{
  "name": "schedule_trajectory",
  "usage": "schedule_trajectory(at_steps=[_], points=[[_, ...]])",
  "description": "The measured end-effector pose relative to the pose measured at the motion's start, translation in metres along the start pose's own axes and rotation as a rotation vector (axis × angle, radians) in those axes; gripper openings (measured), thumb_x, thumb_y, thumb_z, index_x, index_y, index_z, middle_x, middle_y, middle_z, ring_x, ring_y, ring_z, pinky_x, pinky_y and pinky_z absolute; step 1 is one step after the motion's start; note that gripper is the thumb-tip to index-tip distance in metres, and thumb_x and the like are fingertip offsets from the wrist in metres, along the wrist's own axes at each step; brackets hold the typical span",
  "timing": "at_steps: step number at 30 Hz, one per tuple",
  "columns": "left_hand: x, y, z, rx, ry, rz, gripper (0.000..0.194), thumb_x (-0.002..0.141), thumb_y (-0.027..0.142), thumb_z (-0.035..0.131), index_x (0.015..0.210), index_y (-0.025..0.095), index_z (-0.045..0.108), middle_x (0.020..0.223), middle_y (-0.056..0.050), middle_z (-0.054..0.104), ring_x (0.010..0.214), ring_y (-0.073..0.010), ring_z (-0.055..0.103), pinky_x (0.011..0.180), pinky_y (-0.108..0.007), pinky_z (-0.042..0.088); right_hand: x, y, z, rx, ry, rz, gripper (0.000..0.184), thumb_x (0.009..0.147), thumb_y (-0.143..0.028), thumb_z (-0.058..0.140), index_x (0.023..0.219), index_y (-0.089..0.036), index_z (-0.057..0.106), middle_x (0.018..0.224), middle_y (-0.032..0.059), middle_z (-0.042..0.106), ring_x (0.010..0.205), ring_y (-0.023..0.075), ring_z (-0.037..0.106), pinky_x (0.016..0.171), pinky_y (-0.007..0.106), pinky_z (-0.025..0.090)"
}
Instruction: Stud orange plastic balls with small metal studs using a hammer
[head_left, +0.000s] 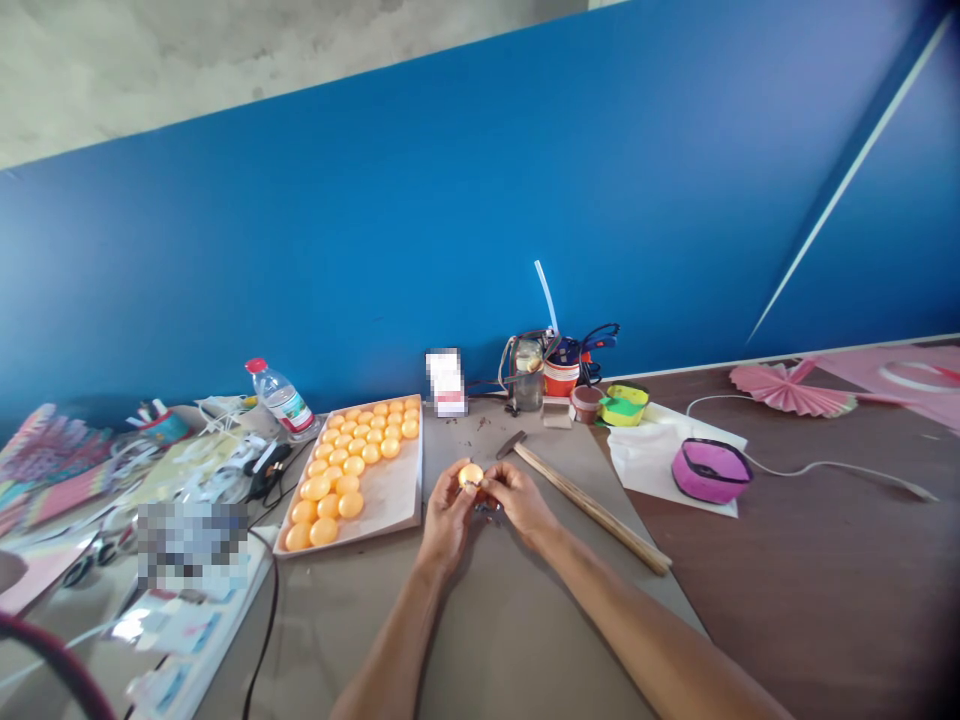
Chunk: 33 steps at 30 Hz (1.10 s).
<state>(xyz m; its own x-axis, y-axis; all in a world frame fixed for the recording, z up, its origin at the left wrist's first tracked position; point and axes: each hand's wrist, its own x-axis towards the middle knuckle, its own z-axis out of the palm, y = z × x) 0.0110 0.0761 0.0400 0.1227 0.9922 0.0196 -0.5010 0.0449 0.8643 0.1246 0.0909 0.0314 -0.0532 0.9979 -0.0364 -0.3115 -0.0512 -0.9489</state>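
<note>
In the head view, the left hand [448,512] holds an orange ball [471,473] above the grey mat [480,620], its fingers curled closely around the near and left sides. The right hand [523,502] meets it from the other side, thumb and fingers drawn together at the ball's right edge; whether they grip the ball itself or a small piece on it is too small to tell. Small dark bits [489,516] lie on the mat just beneath the hands.

To the left of the hands, a shallow tray [399,490] holds rows of similar orange balls [354,465], its near right part bare. A hammer [592,508] lies diagonally to the right of the hands, head toward the back.

Behind the tray's far left corner a red-capped plastic bottle [283,402] leans. Farther back, a partly pixelated screen [446,385] stands near the blue partition [450,220], with a glass jar [529,378] and a red-and-white cup [561,380] to its right. On the right, a magenta mesh-like container [711,472] rests partly on white paper [637,458] over the brown surface [810,560], near a pink pleated paper piece [793,390].
</note>
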Motion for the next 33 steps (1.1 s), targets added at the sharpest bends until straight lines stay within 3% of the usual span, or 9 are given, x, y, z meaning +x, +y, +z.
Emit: schedule_trajectory(at_steps=[4,6,9,12,17,22,28,33], points=[[0.002,0.004,-0.001,-0.139,-0.013,-0.039,0.034,0.074,0.024,0.064,0.106,0.020,0.056,0.094,-0.004,0.062,0.080,-0.0133,0.060,0.076,-0.027,0.046,0.003,0.000,0.000,0.130,-0.045,-0.009,0.022,0.065,-0.034,0.062,0.067,-0.019,0.046,0.056,-0.0058,0.048,0.050,0.0082,0.041,0.052,0.022,0.034],[0.003,0.008,-0.002,-0.190,-0.006,-0.078,0.033,0.074,0.023,0.063,0.106,0.019,0.055,0.093,-0.004,0.063,0.078,-0.0129,0.060,0.076,-0.028,0.046,0.005,0.001,-0.005,0.039,-0.043,-0.048,0.017,0.068,-0.034,0.058,0.071,-0.019,0.050,0.060,-0.0045,0.050,0.051,0.0090,0.043,0.053,0.023,0.036],[0.004,0.013,-0.003,-0.227,0.008,-0.134,0.035,0.075,0.023,0.063,0.108,0.019,0.053,0.094,-0.006,0.064,0.074,-0.0121,0.061,0.074,-0.027,0.047,0.008,0.002,-0.016,-0.393,0.029,-0.204,0.011,0.073,-0.026,0.052,0.077,-0.018,0.058,0.071,0.0002,0.058,0.066,0.0134,0.052,0.064,0.027,0.040],[0.005,0.014,-0.005,-0.258,0.007,-0.127,0.037,0.074,0.023,0.063,0.109,0.019,0.053,0.096,-0.007,0.064,0.073,-0.0114,0.061,0.073,-0.026,0.048,0.008,0.002,-0.025,-0.820,0.057,-0.337,0.016,0.074,-0.018,0.049,0.084,-0.018,0.062,0.087,0.0047,0.061,0.081,0.0158,0.054,0.074,0.027,0.040],[0.007,0.013,-0.007,-0.282,0.007,-0.118,0.037,0.074,0.020,0.064,0.109,0.019,0.053,0.097,-0.007,0.065,0.071,-0.0099,0.060,0.071,-0.024,0.049,0.003,0.002,-0.027,-1.255,-0.001,-0.310,0.023,0.077,-0.017,0.049,0.096,-0.018,0.062,0.099,0.0067,0.060,0.092,0.0171,0.054,0.082,0.028,0.035],[0.007,0.013,-0.008,-0.281,0.001,-0.110,0.033,0.074,0.020,0.063,0.106,0.018,0.055,0.097,-0.007,0.065,0.070,-0.0099,0.060,0.070,-0.024,0.049,0.002,0.003,-0.027,-1.355,-0.035,-0.287,0.027,0.079,-0.015,0.047,0.102,-0.018,0.060,0.102,0.0080,0.058,0.094,0.0172,0.054,0.081,0.027,0.034],[0.007,0.013,-0.009,-0.295,-0.004,-0.114,0.021,0.076,0.021,0.061,0.095,0.014,0.058,0.099,-0.010,0.065,0.072,-0.0100,0.061,0.072,-0.024,0.050,0.006,0.005,-0.030,-1.208,0.054,-0.320,0.021,0.082,-0.018,0.044,0.092,-0.018,0.062,0.095,0.0057,0.061,0.090,0.0156,0.055,0.081,0.025,0.036],[0.009,0.011,-0.011,-0.303,0.004,-0.117,0.020,0.075,0.020,0.062,0.094,0.013,0.058,0.099,-0.010,0.065,0.073,-0.0105,0.061,0.072,-0.025,0.050,0.005,0.003,-0.029,-1.352,0.075,-0.280,0.021,0.079,-0.015,0.046,0.091,-0.017,0.063,0.094,0.0074,0.061,0.088,0.0170,0.056,0.081,0.027,0.034]])
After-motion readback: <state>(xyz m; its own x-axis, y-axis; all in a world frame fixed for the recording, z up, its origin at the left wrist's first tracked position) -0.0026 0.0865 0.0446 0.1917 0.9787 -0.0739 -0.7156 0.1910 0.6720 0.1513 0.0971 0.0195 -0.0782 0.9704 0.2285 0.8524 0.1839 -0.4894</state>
